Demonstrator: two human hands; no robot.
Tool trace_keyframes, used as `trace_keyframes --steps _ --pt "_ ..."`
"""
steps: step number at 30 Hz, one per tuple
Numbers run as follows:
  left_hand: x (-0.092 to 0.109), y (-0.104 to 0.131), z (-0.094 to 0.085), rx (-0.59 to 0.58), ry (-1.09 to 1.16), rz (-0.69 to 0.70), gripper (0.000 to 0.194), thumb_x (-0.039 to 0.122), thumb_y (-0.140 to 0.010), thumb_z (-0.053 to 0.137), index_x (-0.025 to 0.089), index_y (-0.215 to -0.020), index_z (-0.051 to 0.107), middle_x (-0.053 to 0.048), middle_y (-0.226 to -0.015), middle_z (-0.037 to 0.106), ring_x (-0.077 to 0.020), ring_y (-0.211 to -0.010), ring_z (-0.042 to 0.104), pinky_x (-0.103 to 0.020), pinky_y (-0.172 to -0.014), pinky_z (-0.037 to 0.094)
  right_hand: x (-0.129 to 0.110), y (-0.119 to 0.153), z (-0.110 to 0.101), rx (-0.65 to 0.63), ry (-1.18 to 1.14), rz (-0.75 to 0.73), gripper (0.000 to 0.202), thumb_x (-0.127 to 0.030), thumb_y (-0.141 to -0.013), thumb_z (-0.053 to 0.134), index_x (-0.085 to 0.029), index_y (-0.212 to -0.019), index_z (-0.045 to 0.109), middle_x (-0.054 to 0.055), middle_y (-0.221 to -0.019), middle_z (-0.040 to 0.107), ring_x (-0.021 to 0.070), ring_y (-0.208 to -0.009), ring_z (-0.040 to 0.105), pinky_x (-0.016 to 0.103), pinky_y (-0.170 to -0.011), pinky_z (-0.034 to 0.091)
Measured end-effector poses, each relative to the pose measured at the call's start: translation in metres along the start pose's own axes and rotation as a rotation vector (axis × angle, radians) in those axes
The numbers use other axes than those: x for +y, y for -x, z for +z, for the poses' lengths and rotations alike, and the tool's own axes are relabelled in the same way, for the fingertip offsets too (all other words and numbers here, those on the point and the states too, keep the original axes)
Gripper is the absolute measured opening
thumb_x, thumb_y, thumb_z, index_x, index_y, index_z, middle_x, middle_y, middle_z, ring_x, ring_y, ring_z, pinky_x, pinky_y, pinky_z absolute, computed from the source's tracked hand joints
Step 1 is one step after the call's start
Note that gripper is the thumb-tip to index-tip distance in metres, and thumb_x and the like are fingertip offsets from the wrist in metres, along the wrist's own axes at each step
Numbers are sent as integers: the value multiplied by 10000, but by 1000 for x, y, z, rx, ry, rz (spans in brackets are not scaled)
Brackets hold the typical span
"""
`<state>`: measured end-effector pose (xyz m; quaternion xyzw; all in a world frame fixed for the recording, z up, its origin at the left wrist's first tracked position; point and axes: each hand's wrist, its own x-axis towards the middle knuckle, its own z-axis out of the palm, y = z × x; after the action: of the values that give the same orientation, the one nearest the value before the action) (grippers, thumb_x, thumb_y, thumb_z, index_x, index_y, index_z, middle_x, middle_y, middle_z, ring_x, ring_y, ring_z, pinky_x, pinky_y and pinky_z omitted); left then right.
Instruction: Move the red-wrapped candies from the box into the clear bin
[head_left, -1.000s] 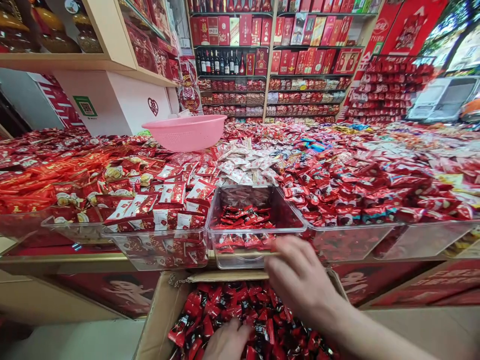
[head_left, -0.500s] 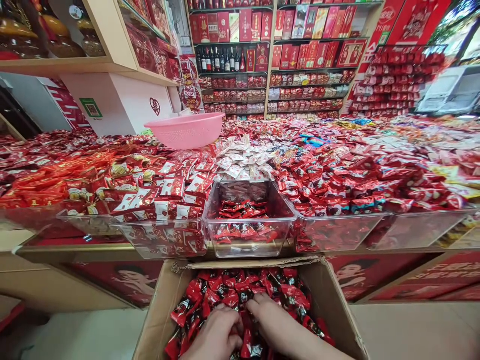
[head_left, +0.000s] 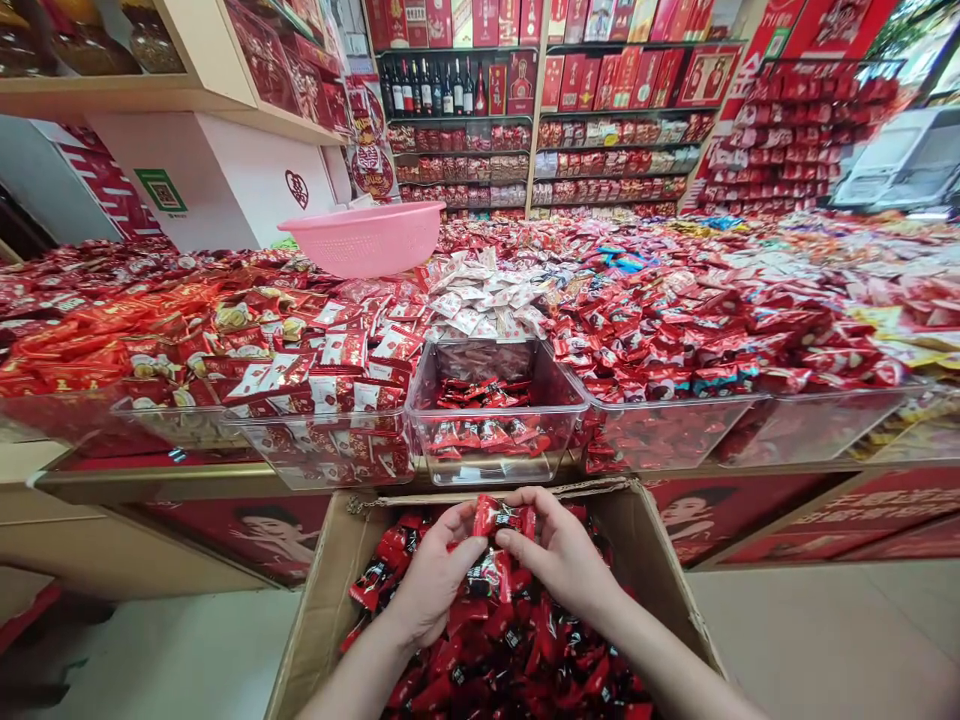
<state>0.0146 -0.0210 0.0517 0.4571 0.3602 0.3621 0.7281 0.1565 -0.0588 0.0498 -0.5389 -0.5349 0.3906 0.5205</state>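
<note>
Over an opened cardboard box (head_left: 679,590), my left hand (head_left: 431,580) and my right hand (head_left: 562,555) face each other, closed around a small bunch of red wrapped candies (head_left: 491,572). The wrappers are shiny red with black parts and white lettering. More of the same candies (head_left: 517,650) fill the box below my wrists. How many I hold cannot be made out, as my fingers cover part of them. Just beyond the box stands a clear plastic bin (head_left: 499,425), partly filled with small red packets (head_left: 484,392).
Heaped bins of red packets (head_left: 660,335) flank the clear bin on both sides. White packets (head_left: 487,300) lie behind it, with a pink plastic basket (head_left: 367,240) at the left back. Shelves of bottles (head_left: 435,88) and red boxes line the far wall.
Both hands have risen out of the candies in the box, lifting a small bunch between them. The camera view has tilted slightly downward.
</note>
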Motion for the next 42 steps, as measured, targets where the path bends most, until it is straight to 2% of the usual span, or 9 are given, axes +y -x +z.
trace_keyframes --steps 3,7,16,22,27,31,35,38,42 --pt "3 1 2 37 69 -32 311 278 -668 589 176 -962 565 -43 -880 637 -158 -798 560 -283 -781 384 -2 0 2 -54 -72 7 214 -291 -721 504 -183 -898 455 28 -859 526 128 -760 500 266 -694 417" --pt "-2 -1 -2 15 8 -38 317 315 -659 600 149 -929 599 -43 -768 658 -149 -667 566 -247 -631 422 4 -1 2 35 -83 3 244 -274 -647 593 -180 -821 450 19 -827 510 132 -776 485 263 -702 405" --pt "-6 -8 1 105 92 -98 246 272 -644 618 148 -855 645 -28 -668 666 -142 -617 570 -231 -586 435 20 -1 4 40 -366 256 211 -344 -668 573 -160 -739 500 -14 -626 534 98 -573 509 230 -559 415" --pt "-25 -18 -19 147 17 -182 296 334 -595 648 120 -799 647 -8 -555 620 -99 -480 511 -196 -469 395 8 9 -5 -221 212 -221 276 -192 -712 510 -214 -986 491 66 -1151 456 168 -1052 411 316 -868 350" --pt "-30 -16 -26 91 32 -234 286 391 -571 654 112 -623 614 39 -412 516 -46 -372 414 -143 -361 297 -13 6 -10 -437 772 -538 278 -143 -794 385 -201 -1046 488 68 -1082 527 163 -920 489 283 -772 421" --pt "-27 -11 -27 60 138 -281 321 436 -594 623 135 -701 589 40 -412 526 -33 -313 411 -130 -325 279 -64 -4 -24 -520 969 -796 263 -156 -820 340 -214 -998 524 51 -917 615 148 -739 552 262 -672 451" --pt "-33 -17 -35 42 187 -212 335 417 -578 643 146 -758 566 38 -475 557 -29 -277 417 -132 -298 279 -124 -46 -45 -314 972 -938 228 -195 -818 359 -199 -976 523 54 -950 594 129 -841 526 239 -727 427" --pt "-41 -23 -40 16 140 -199 333 402 -591 637 140 -782 564 43 -469 550 -32 -270 416 -139 -290 278 -138 -109 -49 -144 1136 -788 181 -196 -788 396 -150 -858 556 75 -863 594 150 -801 535 267 -689 425" --pt "-48 -24 -39 -41 73 -212 371 435 -574 633 131 -773 557 35 -459 557 -41 -265 422 -146 -284 251 -111 -187 -40 -353 1513 -515 159 -147 -735 441 -98 -790 582 108 -774 607 173 -735 559 247 -643 408"
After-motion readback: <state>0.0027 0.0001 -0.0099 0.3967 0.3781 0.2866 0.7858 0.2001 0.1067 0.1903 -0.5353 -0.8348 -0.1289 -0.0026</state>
